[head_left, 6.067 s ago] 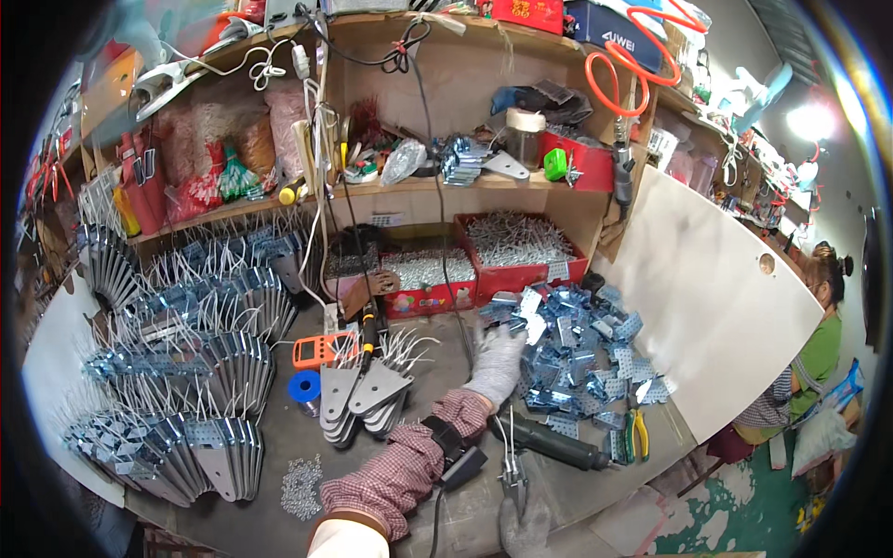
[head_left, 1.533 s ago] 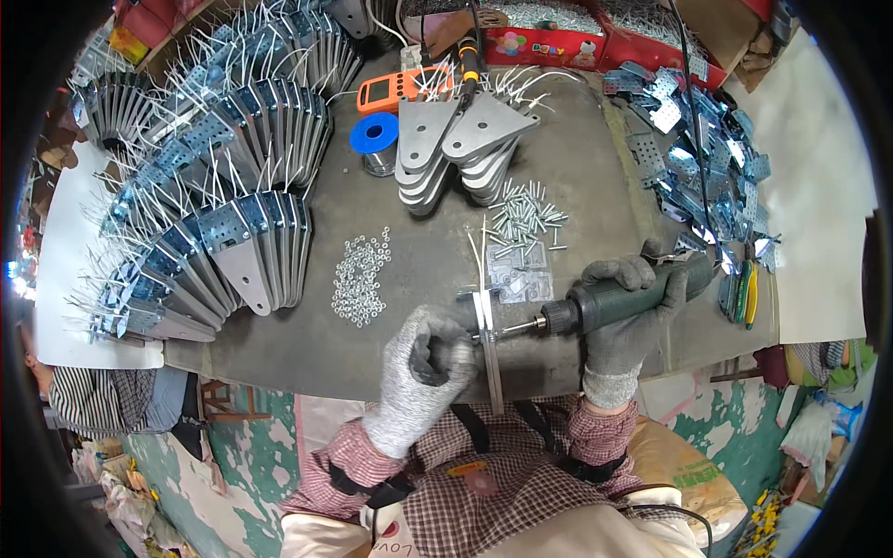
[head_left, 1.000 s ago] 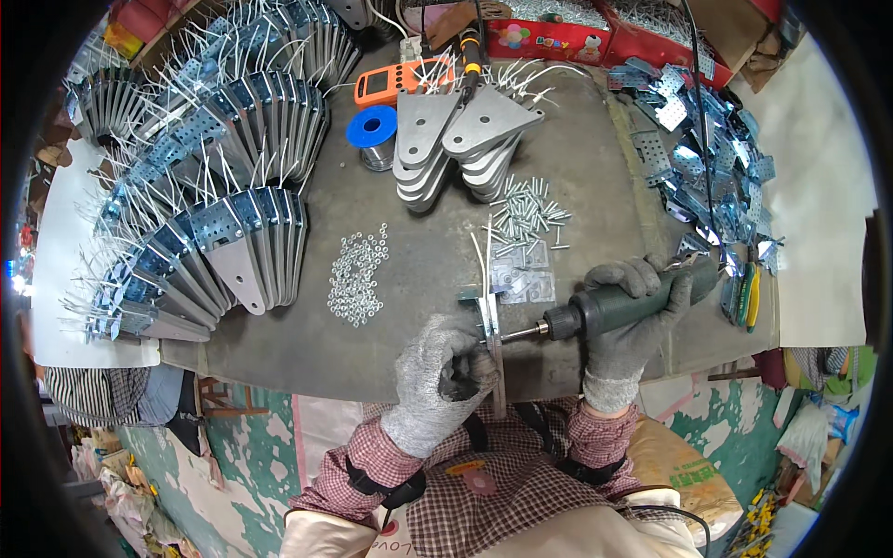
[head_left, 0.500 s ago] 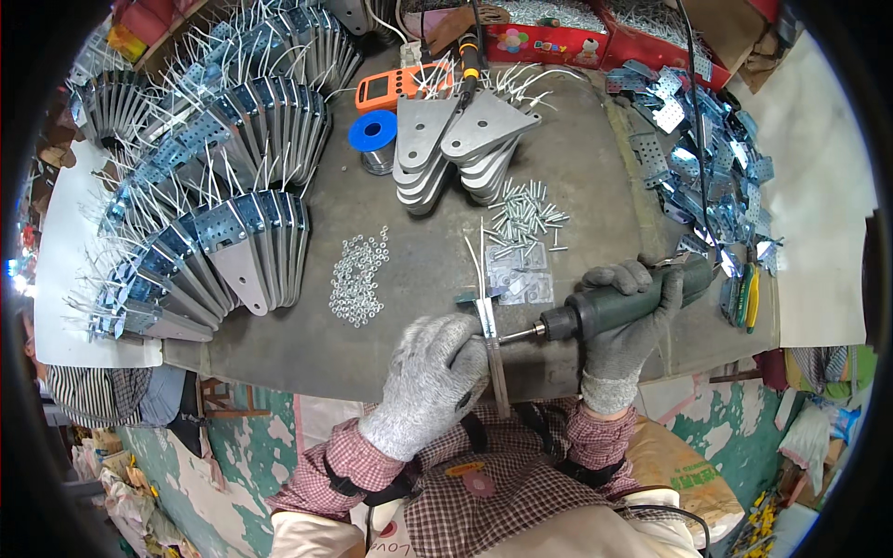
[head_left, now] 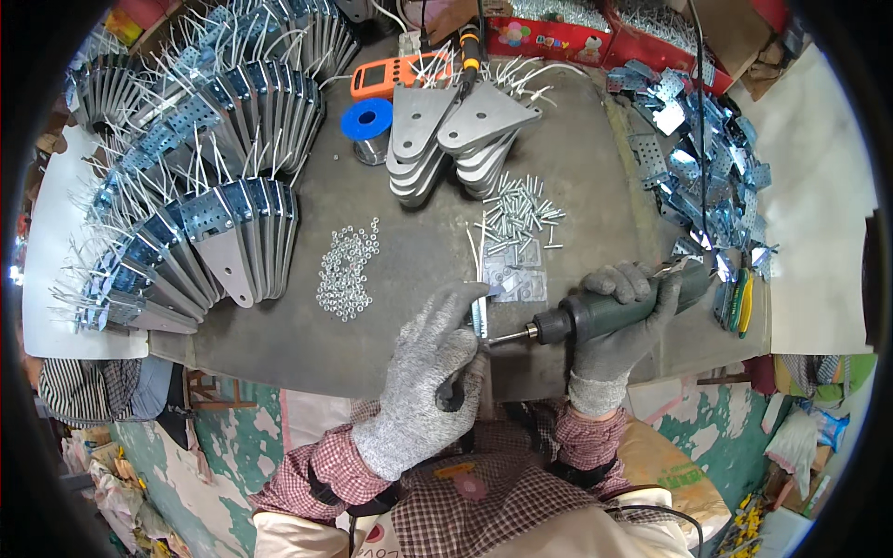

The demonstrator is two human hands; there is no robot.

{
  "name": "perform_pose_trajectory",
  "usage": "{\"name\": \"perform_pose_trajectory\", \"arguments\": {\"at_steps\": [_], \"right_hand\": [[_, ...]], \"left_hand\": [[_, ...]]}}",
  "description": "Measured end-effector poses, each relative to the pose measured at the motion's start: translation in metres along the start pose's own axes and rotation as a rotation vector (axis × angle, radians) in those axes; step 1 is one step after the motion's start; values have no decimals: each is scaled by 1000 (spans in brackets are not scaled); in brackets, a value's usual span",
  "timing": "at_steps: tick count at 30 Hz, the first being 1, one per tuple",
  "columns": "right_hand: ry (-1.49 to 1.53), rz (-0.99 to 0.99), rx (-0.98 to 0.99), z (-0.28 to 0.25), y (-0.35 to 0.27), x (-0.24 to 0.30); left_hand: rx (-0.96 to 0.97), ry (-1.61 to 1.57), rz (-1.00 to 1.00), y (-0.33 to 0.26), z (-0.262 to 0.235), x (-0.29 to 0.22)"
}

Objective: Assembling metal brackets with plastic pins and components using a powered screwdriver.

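Note:
My left hand (head_left: 423, 377), in a grey knit glove, is closed around a grey metal plate with a bluish bracket (head_left: 479, 321), held on edge; most of the plate is hidden behind the fingers. Two white wires (head_left: 476, 251) rise from it. My gloved right hand (head_left: 616, 352) grips a dark green power screwdriver (head_left: 605, 314) lying sideways. Its bit (head_left: 510, 336) points left and reaches the plate near my left fingers; its very tip is hidden. Loose screws (head_left: 521, 214) lie beyond, beside clear plastic pieces (head_left: 519, 279), and small nuts (head_left: 349, 270) are spread to the left.
Rows of assembled plates with wires (head_left: 223, 232) fill the table's left. Further back are stacked triangular plates (head_left: 479, 126), a solder spool (head_left: 367, 119) and an orange meter (head_left: 377, 78). Loose brackets (head_left: 698, 158) and pliers (head_left: 745, 302) are at right; red boxes (head_left: 549, 37) stand behind.
The fingers of my left hand have shifted forward along the plate, covering more of it. The screwdriver remains close to the plate in my right hand. The whole view has slid slightly.

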State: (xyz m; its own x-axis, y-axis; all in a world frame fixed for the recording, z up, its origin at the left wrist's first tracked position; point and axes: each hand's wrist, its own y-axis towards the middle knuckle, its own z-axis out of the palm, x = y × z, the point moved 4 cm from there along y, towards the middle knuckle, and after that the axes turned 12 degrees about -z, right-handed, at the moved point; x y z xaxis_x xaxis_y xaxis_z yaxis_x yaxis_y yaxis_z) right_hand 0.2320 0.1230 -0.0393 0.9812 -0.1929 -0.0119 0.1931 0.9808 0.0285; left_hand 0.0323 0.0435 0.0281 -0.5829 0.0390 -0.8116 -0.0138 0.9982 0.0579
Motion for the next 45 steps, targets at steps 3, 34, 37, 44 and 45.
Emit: {"name": "perform_pose_trajectory", "arguments": {"at_steps": [3, 34, 37, 44, 45], "right_hand": [[-67, -55, -52, 4, -2, -2], [-647, -245, -77, 12, -9, -4], [-636, -249, -60, 10, -8, -5], [-59, -137, -99, 17, 0, -10], [-147, -143, -104, 21, -2, -10]], "left_hand": [[-8, -52, 90, -1, -1, 12], [-23, 130, -165, -32, 9, 38], [-23, 69, -126, -33, 10, 43], [134, 22, 305, -29, -3, 32], [85, 49, 302, -32, -4, 36]]}}
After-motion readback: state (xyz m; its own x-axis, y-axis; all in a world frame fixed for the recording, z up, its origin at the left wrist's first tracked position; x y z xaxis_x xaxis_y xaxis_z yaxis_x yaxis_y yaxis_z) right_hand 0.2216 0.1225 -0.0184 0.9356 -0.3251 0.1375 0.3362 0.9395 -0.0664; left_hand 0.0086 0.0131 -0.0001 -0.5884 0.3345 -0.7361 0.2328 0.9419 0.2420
